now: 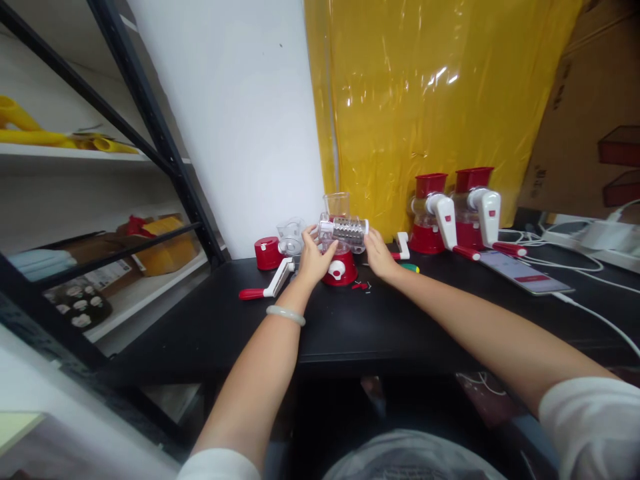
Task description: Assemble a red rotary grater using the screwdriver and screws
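Observation:
A rotary grater with a red base [340, 270] and a clear housing [327, 230] stands on the black table. My left hand [314, 259] is closed around the left side of the housing. A metal grating drum [350, 230] with a white end rim lies sideways at the housing's opening; how deep it sits I cannot tell. My right hand [379, 255] has its fingers closed at the drum's right end. Small red pieces and screws [361, 287] lie in front of the base. A white crank handle with a red grip [270, 288] lies left of my left hand.
Another red base [268, 253] and clear housing [291, 233] sit at left. Two assembled graters [429, 217] [473, 213] stand at right, near a phone [525, 272] and white cables. Behind my right hand lies a green-and-yellow handle [410, 268]. A black-framed shelf [165, 153] borders the left side.

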Demonstrator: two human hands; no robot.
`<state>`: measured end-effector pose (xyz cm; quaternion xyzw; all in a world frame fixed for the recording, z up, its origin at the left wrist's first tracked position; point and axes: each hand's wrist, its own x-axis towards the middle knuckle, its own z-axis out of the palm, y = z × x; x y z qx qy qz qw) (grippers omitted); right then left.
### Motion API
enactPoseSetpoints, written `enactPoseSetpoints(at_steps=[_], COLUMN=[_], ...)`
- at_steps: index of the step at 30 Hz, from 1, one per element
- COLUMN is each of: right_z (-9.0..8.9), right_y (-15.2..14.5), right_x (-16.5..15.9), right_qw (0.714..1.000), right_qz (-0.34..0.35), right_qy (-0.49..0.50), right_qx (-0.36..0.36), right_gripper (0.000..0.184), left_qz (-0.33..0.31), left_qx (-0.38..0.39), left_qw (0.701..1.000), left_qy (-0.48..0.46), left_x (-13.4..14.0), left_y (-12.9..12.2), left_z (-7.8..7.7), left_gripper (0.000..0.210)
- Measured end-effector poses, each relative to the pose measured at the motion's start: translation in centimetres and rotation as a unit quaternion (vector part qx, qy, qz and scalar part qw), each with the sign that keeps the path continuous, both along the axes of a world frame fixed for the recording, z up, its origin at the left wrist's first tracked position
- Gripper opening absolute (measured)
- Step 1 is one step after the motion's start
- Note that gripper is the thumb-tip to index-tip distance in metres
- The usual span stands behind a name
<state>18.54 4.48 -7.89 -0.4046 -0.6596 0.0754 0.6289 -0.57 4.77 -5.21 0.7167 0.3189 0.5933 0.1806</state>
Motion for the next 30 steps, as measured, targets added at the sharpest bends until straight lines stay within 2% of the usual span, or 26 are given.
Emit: enactPoseSetpoints(at_steps=[3, 5, 8, 11, 17, 24, 30], right_z=[0.4, 0.8, 1.3, 1.7, 1.7, 1.9, 2.0], right_y=[-0.3, -0.6, -1.0, -1.1, 0.0, 0.1, 0.1], right_x=[-0.2, -0.2, -0.2, -0.4, -1.0, -1.0, -0.5], right_qw=[0.999, 0.999, 0.999, 0.99, 0.949, 0.921, 0.909], right_qz=[-0.046, -0.04, 0.026, 0.101, 0.202, 0.261, 0.31], right_qy=[0.005, -0.001, 0.022, 0.086, 0.227, 0.274, 0.26], right_qx=[0.023, 0.018, -0.025, -0.057, -0.081, -0.088, -0.099], right_gripper=[0.054, 0.051, 0.054, 0.055, 0.046, 0.041, 0.037], left_qz=[-0.002, -0.007, -0.01, -0.013, -0.011, -0.012, -0.026], left_qx=[0.003, 0.001, 0.002, -0.005, -0.013, -0.009, -0.008], left_qw=[1.0, 1.0, 1.0, 0.999, 0.999, 0.999, 0.999], left_qy=[-0.003, -0.007, -0.011, -0.031, -0.042, -0.033, -0.039], left_x=[-0.1, -0.2, -0.2, 0.0, 0.1, -0.1, -0.2], left_y=[0.0, 0.1, 0.0, -0.1, -0.2, 0.2, 0.6], left_z=[0.0, 0.0, 0.0, 0.1, 0.2, 0.0, -0.2], left_gripper=[0.059, 0.058, 0.058, 0.059, 0.061, 0.062, 0.063])
